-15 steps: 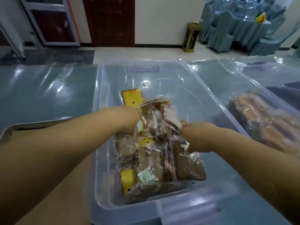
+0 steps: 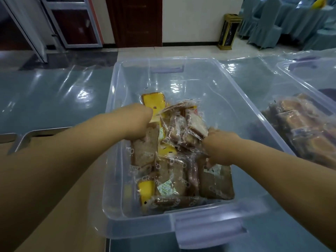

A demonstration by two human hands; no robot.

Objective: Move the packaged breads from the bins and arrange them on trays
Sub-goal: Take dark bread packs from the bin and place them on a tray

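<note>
Tabletop (image 2: 54,99) bin (image 2: 245,124) walls flank both hands (image 2: 139,122) (image 2: 219,148) gripping breads (image 2: 172,175).

This looks like a banquet hall or hotel function room. In the far corner stand chairs (image 2: 269,22) in fitted blue-grey covers, and a black-and-gold litter bin (image 2: 228,31) sits on the pale tiled floor (image 2: 181,51) near a dark wooden door (image 2: 134,20). The near table (image 2: 54,99), blue under a clear plastic sheet, carries a clear bin (image 2: 241,106) of packaged breads (image 2: 174,171).
</note>
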